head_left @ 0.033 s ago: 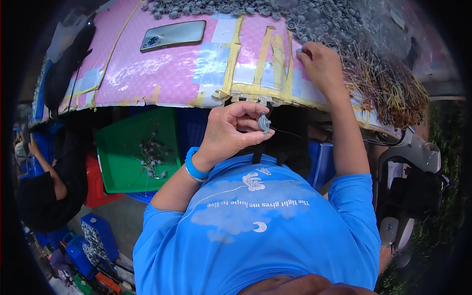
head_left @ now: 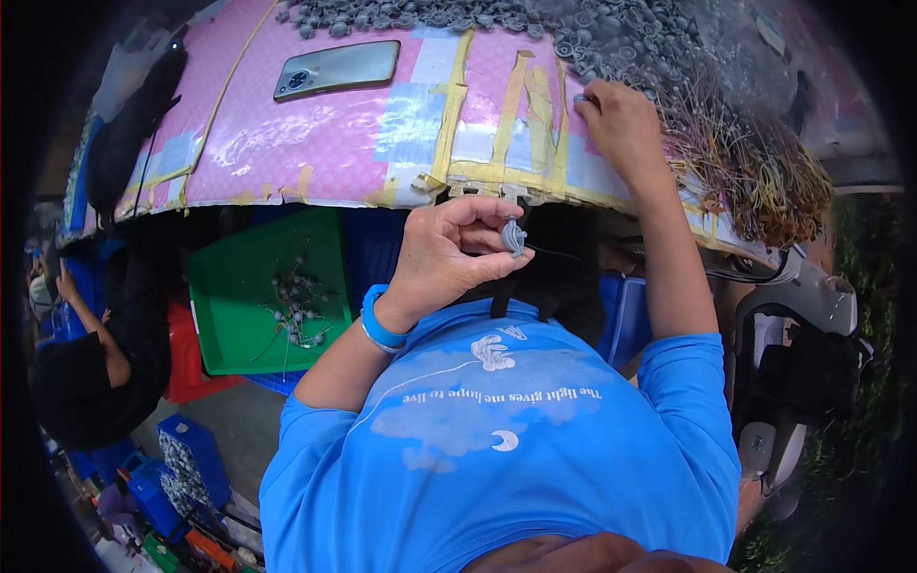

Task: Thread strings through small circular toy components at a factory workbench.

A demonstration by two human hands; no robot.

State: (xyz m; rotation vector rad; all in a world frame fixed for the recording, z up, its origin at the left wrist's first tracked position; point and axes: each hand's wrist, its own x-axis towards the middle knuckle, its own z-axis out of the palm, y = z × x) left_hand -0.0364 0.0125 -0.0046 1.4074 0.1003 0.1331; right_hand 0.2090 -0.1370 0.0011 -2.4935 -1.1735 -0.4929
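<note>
My left hand [head_left: 449, 253] is raised below the table edge and pinches a small grey part [head_left: 513, 237] with a thin dark wire trailing to the right. A blue wristband [head_left: 380, 329] circles that wrist. My right hand [head_left: 616, 119] rests on the pink taped tabletop [head_left: 315, 143], fingers curled down at the edge of a pile of grey parts [head_left: 573, 33]. Its fingertips are hidden, so I cannot tell whether they hold anything. A bundle of thin yellowish wires [head_left: 755, 177] lies just right of that hand.
A phone [head_left: 336, 69] lies on the tabletop at the back left. Under the table stands a green tray [head_left: 229, 334] with several wired grey parts. Another person [head_left: 76, 382] crouches at the left near blue crates [head_left: 181, 458]. A scooter [head_left: 802, 325] stands at the right.
</note>
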